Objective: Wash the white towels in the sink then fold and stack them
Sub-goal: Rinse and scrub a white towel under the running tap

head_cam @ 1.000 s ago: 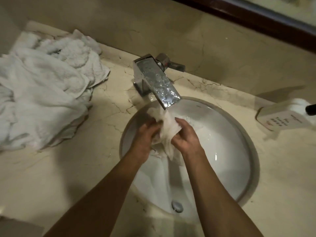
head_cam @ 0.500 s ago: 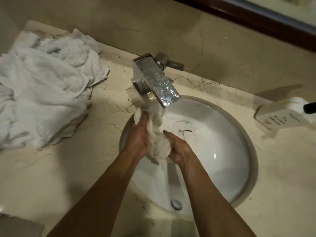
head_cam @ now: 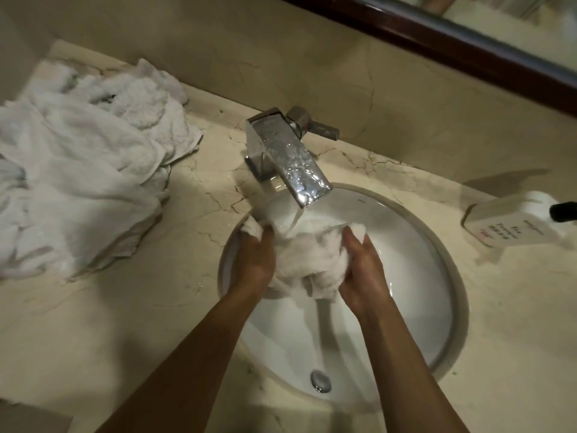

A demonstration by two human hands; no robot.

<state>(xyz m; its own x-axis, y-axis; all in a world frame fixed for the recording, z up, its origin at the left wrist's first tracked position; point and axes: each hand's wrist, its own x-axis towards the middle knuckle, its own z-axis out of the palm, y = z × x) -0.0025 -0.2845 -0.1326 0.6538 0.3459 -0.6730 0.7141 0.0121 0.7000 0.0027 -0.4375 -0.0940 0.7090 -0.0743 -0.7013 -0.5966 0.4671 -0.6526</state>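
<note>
While water runs from the tap [head_cam: 288,165], my left hand [head_cam: 254,264] and right hand [head_cam: 363,273] clutch the wet towel [head_cam: 312,260] over the sink [head_cam: 437,276], fingers curled into it.

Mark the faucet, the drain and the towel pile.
faucet [head_cam: 293,170]: head view, top of spout.
drain [head_cam: 320,381]: head view, metal stopper.
towel pile [head_cam: 78,170]: head view, middle of heap.
</note>
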